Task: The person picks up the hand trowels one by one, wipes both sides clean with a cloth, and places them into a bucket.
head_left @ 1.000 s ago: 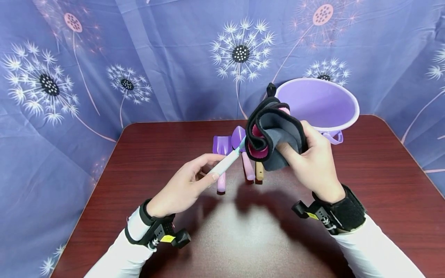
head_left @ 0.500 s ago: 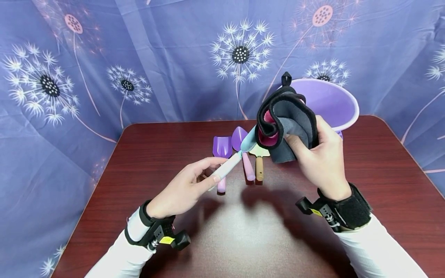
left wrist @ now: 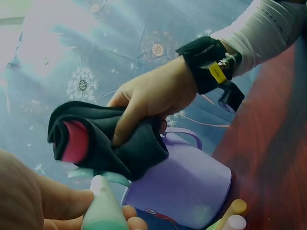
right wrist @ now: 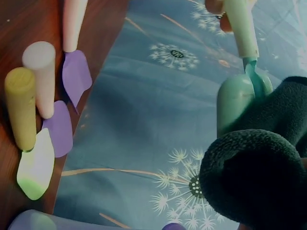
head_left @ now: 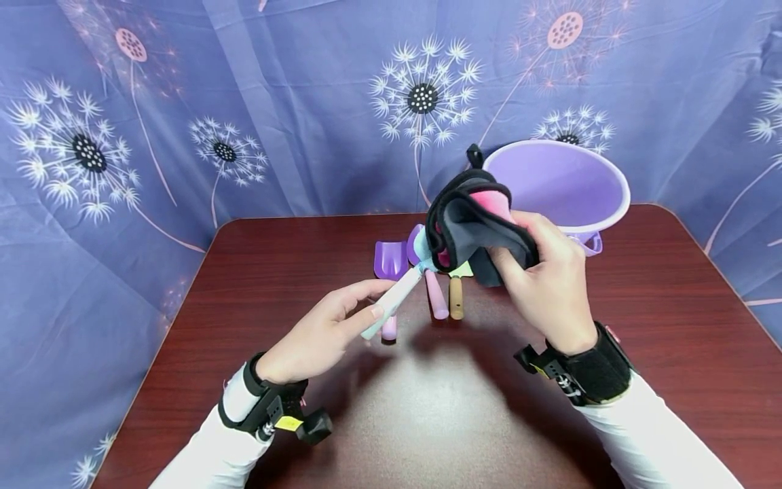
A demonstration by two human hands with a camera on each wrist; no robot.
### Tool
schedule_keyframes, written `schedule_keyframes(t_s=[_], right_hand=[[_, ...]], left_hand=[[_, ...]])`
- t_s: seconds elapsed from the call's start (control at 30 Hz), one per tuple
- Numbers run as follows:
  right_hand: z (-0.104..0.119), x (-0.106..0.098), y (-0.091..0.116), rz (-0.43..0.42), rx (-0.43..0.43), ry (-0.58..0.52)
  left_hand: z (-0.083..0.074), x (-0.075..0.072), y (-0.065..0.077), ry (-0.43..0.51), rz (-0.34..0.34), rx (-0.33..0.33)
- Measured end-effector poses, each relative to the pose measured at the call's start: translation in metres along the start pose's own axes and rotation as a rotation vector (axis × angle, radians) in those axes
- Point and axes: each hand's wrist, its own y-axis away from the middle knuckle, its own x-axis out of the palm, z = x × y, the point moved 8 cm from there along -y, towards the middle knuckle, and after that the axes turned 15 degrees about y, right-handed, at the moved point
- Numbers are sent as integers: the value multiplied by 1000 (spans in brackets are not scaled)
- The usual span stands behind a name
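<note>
My left hand pinches the white handle of a small hand trowel between thumb and fingers, angled up to the right over the table. Its teal blade shows in the right wrist view, partly covered by a bunched dark grey cloth. That cloth has black edging, pink patches and a black tab at its top. Fingers and thumb of my right hand grip it from the right, and it wraps against the blade. In the left wrist view, the cloth overlaps the blade just beyond the handle.
Behind the hands lie a purple flat shovel, a purple trowel with a pink handle and a green-bladed tool with a wooden handle. A large purple bucket stands at the back right, before a dandelion-print curtain.
My right hand slid the cloth up and right along the trowel, baring more of the blade half a second ago, then came back left over it. The left hand stays nearly still.
</note>
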Motion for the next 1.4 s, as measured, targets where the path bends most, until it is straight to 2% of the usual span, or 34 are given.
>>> schedule_keyframes(t_s=[0.2, 0.43, 0.57, 1.17, 1.3, 1.4], right_hand=[[7, 6, 5, 49, -91, 28], [9, 12, 8, 122, -154, 78], [10, 14, 10, 159, -176, 118], [13, 27, 16, 299, -267, 203], [13, 30, 17, 339, -275, 243], [13, 31, 16, 379, -280, 292]], left_hand=[[0, -2, -1, 60, -19, -3], [3, -3, -2, 152, -23, -16], [2, -4, -2, 169, -29, -15], [-1, -12, -2, 196, -85, -24], [-5, -16, -2, 163, -103, -7], [-9, -20, -2, 100, -117, 4]])
